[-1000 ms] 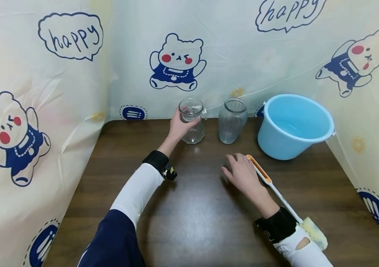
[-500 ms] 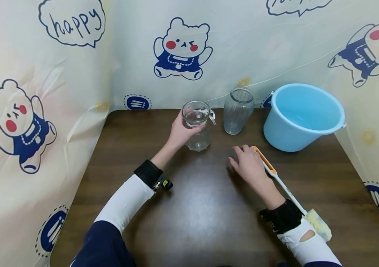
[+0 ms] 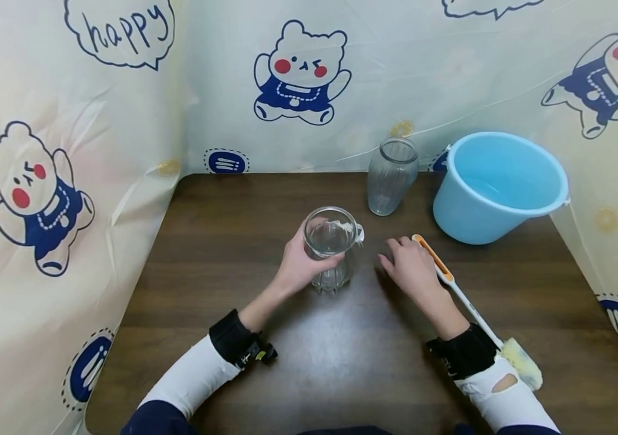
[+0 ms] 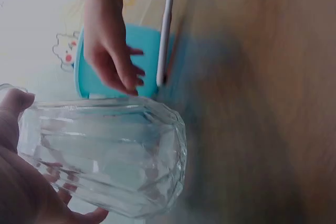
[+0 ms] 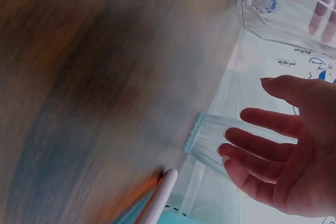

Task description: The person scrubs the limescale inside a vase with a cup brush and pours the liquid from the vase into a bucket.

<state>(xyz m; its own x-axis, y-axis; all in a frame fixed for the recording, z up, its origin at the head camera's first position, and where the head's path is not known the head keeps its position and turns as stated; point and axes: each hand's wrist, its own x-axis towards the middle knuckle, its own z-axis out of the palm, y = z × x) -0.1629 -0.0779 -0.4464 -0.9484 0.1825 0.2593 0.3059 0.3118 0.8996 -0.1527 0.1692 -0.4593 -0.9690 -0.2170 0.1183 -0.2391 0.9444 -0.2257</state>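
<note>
My left hand (image 3: 299, 266) grips a clear glass jar (image 3: 330, 235) around its neck, thumb across the near side. In the left wrist view the faceted jar (image 4: 115, 150) lies sideways across the picture, its base seeming to be off the table. My right hand (image 3: 414, 272) holds nothing; it hovers left of the handle of a sponge brush (image 3: 434, 258), fingers loosely bent. In the right wrist view the right hand (image 5: 294, 156) has its fingers spread apart, with the jar (image 5: 273, 6) at the upper corner.
A second ribbed glass jar (image 3: 392, 181) stands at the table's back edge. Right of it is a light-blue bucket (image 3: 466, 223). The brush's pale yellow sponge head (image 3: 522, 362) lies by the right forearm. Patterned cloth (image 3: 222, 90) closes off the brown table (image 3: 222, 235) behind.
My left hand has brought the glass jar from the back edge toward me and slightly right. The right hand stays near the brush handle. The head view has tilted downward a little.
</note>
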